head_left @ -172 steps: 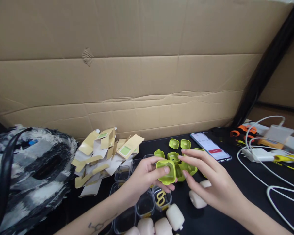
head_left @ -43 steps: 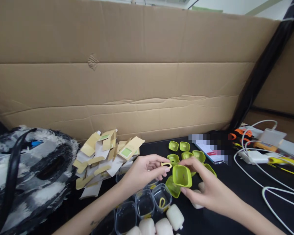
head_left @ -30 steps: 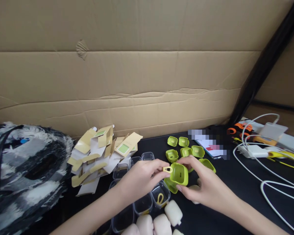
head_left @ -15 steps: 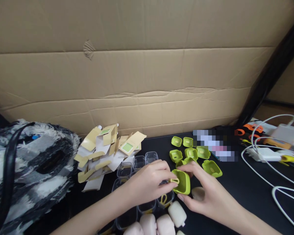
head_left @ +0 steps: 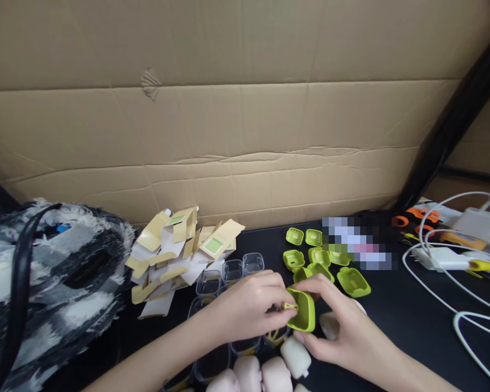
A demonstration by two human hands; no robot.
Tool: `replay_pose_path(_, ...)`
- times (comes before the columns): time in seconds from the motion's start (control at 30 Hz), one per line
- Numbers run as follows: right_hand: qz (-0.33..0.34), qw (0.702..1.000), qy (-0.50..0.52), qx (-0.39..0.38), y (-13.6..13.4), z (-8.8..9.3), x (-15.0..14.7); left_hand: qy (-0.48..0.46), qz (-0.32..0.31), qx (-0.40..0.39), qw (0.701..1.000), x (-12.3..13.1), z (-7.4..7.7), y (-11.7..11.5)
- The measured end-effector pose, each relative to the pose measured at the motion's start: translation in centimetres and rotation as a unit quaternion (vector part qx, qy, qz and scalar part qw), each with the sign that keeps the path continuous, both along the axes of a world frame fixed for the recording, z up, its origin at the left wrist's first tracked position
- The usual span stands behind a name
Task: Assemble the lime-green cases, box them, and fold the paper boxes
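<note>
One yellow loop (head_left: 289, 307) is pinched in the left grip (head_left: 255, 305), just at the mouth of a green cup (head_left: 305, 314), which the right grip (head_left: 347, 332) has a hold on. More cups (head_left: 353, 281) sit just past the right grip, clear tubs (head_left: 253, 263) around the left one.

L hand (head_left: 255, 302) nr ctr of view, back of hand up, fingers curled & bunched, thumb & idx tips drawn tog. in a tight pinch pointing R. L forearm (head_left: 167, 354) bare, runs up diag. from btm L, wrist approx. straight. R hand (head_left: 335, 318) opp. it, palm turned L, idx finger high & thumb low, curved in a wide C-shaped grip; other fingers partly hidden. R forearm (head_left: 404, 359) also bare, slants up from btm R. Fingertips of both hands nr each other, abt. level.
</note>
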State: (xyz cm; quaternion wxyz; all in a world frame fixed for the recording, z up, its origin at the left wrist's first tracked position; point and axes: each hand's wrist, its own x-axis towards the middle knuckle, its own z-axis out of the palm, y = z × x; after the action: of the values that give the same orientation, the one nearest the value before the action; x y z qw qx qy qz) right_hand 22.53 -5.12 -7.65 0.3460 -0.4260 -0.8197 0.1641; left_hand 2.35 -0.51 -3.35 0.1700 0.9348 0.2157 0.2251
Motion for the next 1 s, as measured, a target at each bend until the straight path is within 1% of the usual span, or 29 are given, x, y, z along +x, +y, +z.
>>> replay_pose_path(0.27, 0.012, 1.0, 0.003, 0.012, -0.2, -0.2, -0.1, 0.002, -0.021, -0.006, 1.0, -0.1, 0.0, 0.1)
replay_pose_path(0.4, 0.015, 1.0, 0.005, 0.017, -0.3, -0.4, -0.2, 0.007, -0.02, -0.015, 1.0, -0.1, -0.1, 0.0)
replay_pose_path(0.53, 0.02, 1.0, 0.005, 0.023, -0.2, -0.4, -0.3, 0.002, -0.003, -0.045, 0.999, 0.1, 0.0, -0.2)
replay_pose_path(0.77, 0.001, 0.999, -0.005, 0.051, -0.1, -0.7, -0.2, -0.035, 0.054, -0.123, 0.99, 1.0, 0.1, -0.6)
replay_pose_path(0.87, -0.002, 0.998, -0.018, 0.067, -0.1, -1.0, -0.2, -0.046, 0.059, -0.13, 0.989, 1.1, -0.1, -0.7)
replay_pose_path(1.0, -0.009, 0.995, -0.012, 0.1, -0.1, -1.2, -0.1, -0.056, 0.058, -0.117, 0.99, 1.1, -0.4, -0.9)
